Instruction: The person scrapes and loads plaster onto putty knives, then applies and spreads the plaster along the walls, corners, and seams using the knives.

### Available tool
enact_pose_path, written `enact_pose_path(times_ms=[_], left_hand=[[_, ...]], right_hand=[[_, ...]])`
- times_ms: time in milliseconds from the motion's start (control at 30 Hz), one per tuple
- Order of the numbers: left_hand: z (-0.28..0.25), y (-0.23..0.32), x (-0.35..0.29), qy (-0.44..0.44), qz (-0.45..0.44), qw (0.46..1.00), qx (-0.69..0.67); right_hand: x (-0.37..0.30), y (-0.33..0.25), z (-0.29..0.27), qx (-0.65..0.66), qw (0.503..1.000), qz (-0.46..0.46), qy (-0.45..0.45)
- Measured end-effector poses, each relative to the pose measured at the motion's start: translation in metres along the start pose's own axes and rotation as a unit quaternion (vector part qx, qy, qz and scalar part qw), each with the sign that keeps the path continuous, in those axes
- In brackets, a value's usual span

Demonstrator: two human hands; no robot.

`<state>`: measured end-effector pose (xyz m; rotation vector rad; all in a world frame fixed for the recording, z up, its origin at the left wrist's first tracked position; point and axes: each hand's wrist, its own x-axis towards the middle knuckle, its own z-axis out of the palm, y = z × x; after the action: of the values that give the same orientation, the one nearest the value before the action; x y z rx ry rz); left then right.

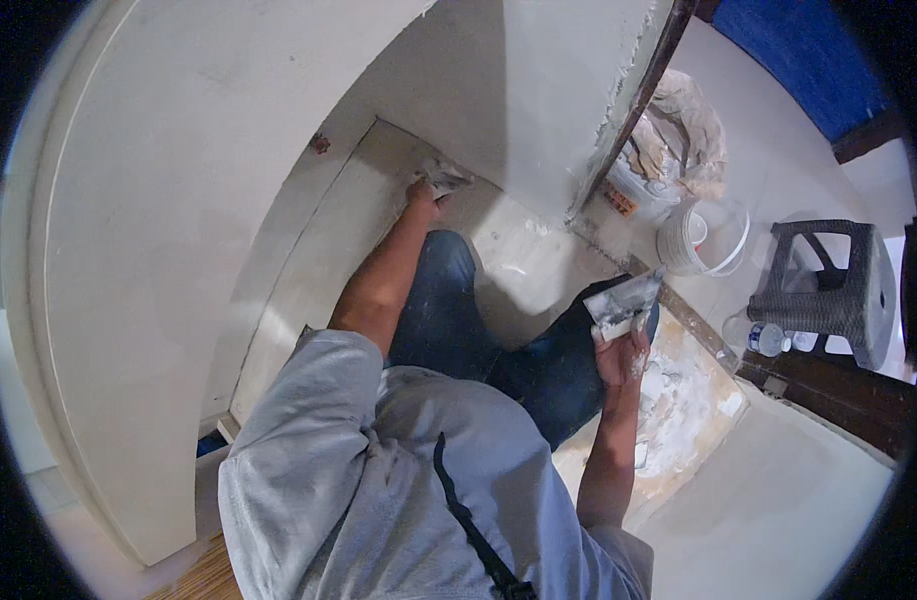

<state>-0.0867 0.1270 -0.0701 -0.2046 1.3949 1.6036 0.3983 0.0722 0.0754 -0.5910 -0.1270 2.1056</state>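
Observation:
My left hand (424, 198) reaches forward, its fingers closed on a putty knife (446, 178). That blade lies at the pale surface near the corner where a seam meets the wall. Over my right knee, my right hand (622, 356) grips a wide flat scraper blade (628, 300) smeared with white and grey paste. Beneath my right forearm is a board (726, 398) bearing white, lumpy putty (668, 410). How each handle sits in the palm is hidden by the fingers.
A curved white panel (158, 200) rises on my left. Ahead stands a wall edge (618, 100) with rough plaster. To the right are a white bucket (678, 245), another tub (633, 185) under a crumpled sack (693, 120), a dark plastic stool (858, 290) and a clear bottle (766, 340).

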Motion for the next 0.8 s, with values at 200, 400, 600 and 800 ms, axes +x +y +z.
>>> enact_pose_path(times_ms=[200,400,600,800], left_hand=[[-0.016,-0.042,0.030,-0.015,-0.034,0.999,0.041],[-0.022,-0.068,0.089,-0.086,-0.031,0.995,-0.050],[-0.041,-0.084,0.148,-0.058,0.137,0.977,0.150],[-0.023,-0.071,0.149,0.039,0.026,0.999,0.008]], right_hand=[[-0.013,0.004,-0.014,0.074,0.997,0.011,-0.025],[-0.022,0.015,-0.015,0.135,0.990,0.031,-0.025],[-0.025,0.032,-0.003,0.189,0.977,0.074,-0.067],[-0.019,0.050,0.015,0.156,0.979,0.099,-0.082]])
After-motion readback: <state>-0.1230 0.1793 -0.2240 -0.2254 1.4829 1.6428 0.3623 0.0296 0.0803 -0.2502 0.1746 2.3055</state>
